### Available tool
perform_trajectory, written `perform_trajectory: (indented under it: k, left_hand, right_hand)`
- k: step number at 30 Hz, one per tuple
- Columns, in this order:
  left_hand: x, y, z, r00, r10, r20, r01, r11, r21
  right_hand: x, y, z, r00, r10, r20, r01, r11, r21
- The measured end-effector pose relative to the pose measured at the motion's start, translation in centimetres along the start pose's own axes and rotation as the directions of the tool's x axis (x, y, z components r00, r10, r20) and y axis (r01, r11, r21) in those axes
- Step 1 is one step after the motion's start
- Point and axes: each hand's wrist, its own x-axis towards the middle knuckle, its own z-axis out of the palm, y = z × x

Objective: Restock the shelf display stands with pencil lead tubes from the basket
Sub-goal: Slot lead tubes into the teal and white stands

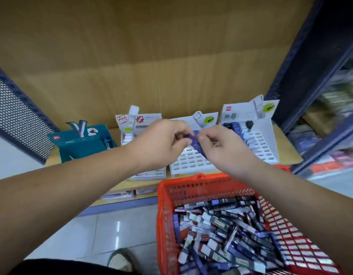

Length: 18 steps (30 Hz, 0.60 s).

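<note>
Both my hands meet above the middle display stand point(191, 161), a white stand with rows of empty slots. My left hand point(161, 141) and my right hand point(217, 143) pinch blue pencil lead tubes point(195, 142) between them; how many tubes I cannot tell. The right display stand point(259, 143) holds some blue and white tubes at its back rows. The left display stand point(132, 135) is partly hidden behind my left hand. A red basket point(165, 199) heaped with several lead tubes point(221, 233) sits below on the right.
A teal display box point(82, 143) stands at the shelf's left. A dark blue shelf upright point(302, 66) rises on the right, with blurred shelves beyond. Perforated metal panel point(15, 114) at left. My shoe point(120, 259) rests on the tiled floor.
</note>
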Motion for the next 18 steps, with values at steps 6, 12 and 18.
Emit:
perform_trajectory:
  k: [6, 12, 18]
  left_hand:
    - [4.5, 5.1, 6.4, 0.998, -0.003, 0.063, 0.019, 0.968, -0.251]
    - [6.7, 4.5, 12.3, 0.971, -0.104, 0.214, 0.151, 0.965, -0.216]
    - [8.2, 2.7, 14.5, 0.977, -0.135, 0.164, 0.143, 0.989, -0.042]
  right_hand:
    - [-3.7, 4.9, -5.9, 0.991, 0.048, -0.122, -0.069, 0.984, -0.166]
    - [-3.4, 11.5, -11.2, 0.918, 0.279, -0.282, -0.271, 0.96, 0.068]
    - [1.6, 16.2, -12.6, 0.854, 0.338, -0.395, -0.295, 0.941, 0.169]
